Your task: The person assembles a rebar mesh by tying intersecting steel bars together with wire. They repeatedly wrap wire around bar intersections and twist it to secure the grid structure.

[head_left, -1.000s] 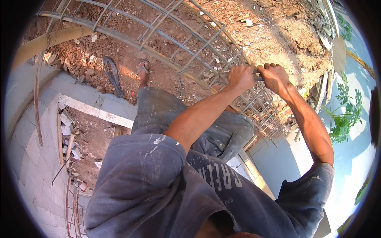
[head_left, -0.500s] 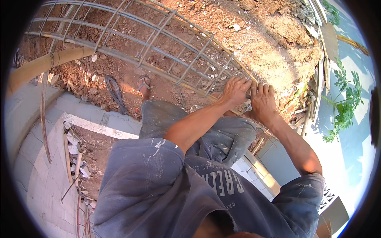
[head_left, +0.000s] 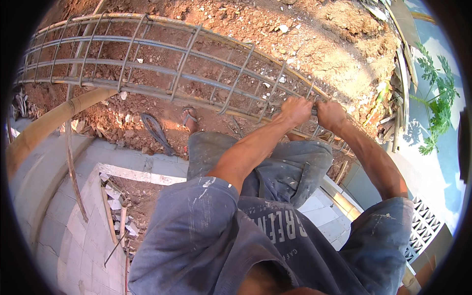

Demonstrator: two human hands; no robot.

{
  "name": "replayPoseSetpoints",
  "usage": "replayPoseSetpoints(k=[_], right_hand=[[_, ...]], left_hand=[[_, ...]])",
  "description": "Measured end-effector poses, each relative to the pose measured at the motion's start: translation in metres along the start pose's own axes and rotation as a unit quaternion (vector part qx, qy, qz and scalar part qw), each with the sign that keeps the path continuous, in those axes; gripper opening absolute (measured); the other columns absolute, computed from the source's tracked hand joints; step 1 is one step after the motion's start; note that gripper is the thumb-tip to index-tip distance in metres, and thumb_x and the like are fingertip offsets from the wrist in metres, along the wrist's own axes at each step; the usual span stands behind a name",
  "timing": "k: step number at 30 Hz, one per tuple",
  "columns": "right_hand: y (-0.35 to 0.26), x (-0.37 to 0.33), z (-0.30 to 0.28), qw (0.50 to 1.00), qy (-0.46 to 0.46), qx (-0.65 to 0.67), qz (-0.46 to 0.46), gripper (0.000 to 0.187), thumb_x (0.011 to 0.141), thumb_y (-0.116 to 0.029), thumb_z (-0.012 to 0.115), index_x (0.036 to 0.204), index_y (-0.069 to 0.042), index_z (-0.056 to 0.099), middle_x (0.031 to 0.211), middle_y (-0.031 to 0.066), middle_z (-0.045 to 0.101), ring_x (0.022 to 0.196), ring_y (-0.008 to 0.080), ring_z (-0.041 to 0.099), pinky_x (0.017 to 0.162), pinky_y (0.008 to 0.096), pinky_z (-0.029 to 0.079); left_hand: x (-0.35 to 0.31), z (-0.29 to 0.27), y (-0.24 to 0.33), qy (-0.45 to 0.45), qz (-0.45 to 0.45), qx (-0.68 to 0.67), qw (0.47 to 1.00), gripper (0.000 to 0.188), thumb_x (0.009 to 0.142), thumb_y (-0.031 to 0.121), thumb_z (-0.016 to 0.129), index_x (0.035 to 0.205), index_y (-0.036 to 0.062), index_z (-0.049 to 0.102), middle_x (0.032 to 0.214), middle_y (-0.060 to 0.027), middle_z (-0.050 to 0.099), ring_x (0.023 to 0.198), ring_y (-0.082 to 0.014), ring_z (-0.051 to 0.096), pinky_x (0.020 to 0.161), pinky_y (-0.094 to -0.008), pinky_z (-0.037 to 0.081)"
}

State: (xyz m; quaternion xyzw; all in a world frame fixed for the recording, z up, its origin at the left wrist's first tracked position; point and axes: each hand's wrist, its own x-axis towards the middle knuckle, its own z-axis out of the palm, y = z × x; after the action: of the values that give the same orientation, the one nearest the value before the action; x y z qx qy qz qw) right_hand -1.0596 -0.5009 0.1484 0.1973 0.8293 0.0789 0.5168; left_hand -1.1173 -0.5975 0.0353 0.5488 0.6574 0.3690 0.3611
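A long cage of steel reinforcing bars (head_left: 182,73), tied with rectangular stirrups, stretches across in front of me from the far left to my hands. My left hand (head_left: 297,110) is closed in a fist around a steel bar (head_left: 314,112) at the right part of the cage. Right beside it, my right hand (head_left: 332,115) is also clenched on that bar, knuckles up. A short dark piece of the bar shows between the two fists. My fingers hide the rest of what they grip.
A bamboo pole (head_left: 64,115) slants up to the cage at left. A coil of dark wire or hose (head_left: 157,133) lies on the red soil by my sandalled foot (head_left: 189,118). Below are pale block walls (head_left: 69,216). A leafy plant (head_left: 436,101) grows at right.
My view has shifted, so the cage sits lower and more of its far side shows. Both hands stay on the bar, and the fists look more tightly closed and rolled over.
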Motion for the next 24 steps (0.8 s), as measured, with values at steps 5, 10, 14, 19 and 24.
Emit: replayPoseSetpoints(k=[5,10,14,19,24], right_hand=[[-0.042,-0.042,0.045,0.983,0.078,0.151,0.068,0.033,0.081,-0.021,0.067,0.104,-0.001,0.055,0.092,0.0181,0.066,0.089,0.0332,0.067,0.074,0.0428,0.053],[-0.038,-0.049,0.101,0.956,0.247,0.157,0.032,0.051,0.068,-0.017,0.074,0.114,-0.006,0.054,0.103,0.0136,0.056,0.102,0.0307,0.052,0.089,0.0423,0.04],[-0.046,-0.041,0.12,0.931,0.278,0.234,0.029,0.056,0.067,-0.016,0.075,0.117,-0.006,0.053,0.105,0.0126,0.05,0.105,0.0302,0.046,0.091,0.0434,0.035],[-0.081,-0.013,0.14,0.917,0.282,0.269,0.083,0.055,0.075,-0.014,0.069,0.126,-0.008,0.051,0.116,0.0144,0.051,0.115,0.0324,0.046,0.096,0.0464,0.035],[-0.109,-0.025,0.11,0.875,0.357,0.29,0.153,0.072,0.075,-0.025,0.076,0.136,-0.002,0.043,0.13,0.0209,0.048,0.126,0.0363,0.043,0.104,0.0471,0.034]], left_hand=[[-0.042,0.003,-0.011,0.05,0.167,0.047,0.984,0.038,0.081,0.025,0.068,0.112,0.0038,0.064,0.092,-0.019,0.066,0.088,-0.0356,0.065,0.08,-0.0461,0.05],[-0.061,-0.02,-0.027,-0.025,0.158,0.053,0.986,0.028,0.084,0.024,0.066,0.103,0.0044,0.065,0.1,-0.0135,0.062,0.098,-0.0333,0.06,0.09,-0.0456,0.044],[-0.059,-0.035,-0.03,-0.076,0.148,0.127,0.978,0.021,0.077,0.016,0.066,0.095,0.0044,0.066,0.097,-0.0109,0.061,0.096,-0.0323,0.06,0.087,-0.0453,0.046],[-0.085,-0.023,-0.049,-0.013,0.18,0.178,0.967,0.021,0.071,0.011,0.063,0.091,0.0049,0.066,0.092,-0.0102,0.059,0.094,-0.0297,0.061,0.079,-0.0438,0.049],[-0.081,-0.024,-0.048,-0.025,0.167,0.175,0.97,0.02,0.072,0.006,0.062,0.092,0.0067,0.064,0.088,-0.0093,0.057,0.087,-0.0279,0.063,0.067,-0.0439,0.049]])
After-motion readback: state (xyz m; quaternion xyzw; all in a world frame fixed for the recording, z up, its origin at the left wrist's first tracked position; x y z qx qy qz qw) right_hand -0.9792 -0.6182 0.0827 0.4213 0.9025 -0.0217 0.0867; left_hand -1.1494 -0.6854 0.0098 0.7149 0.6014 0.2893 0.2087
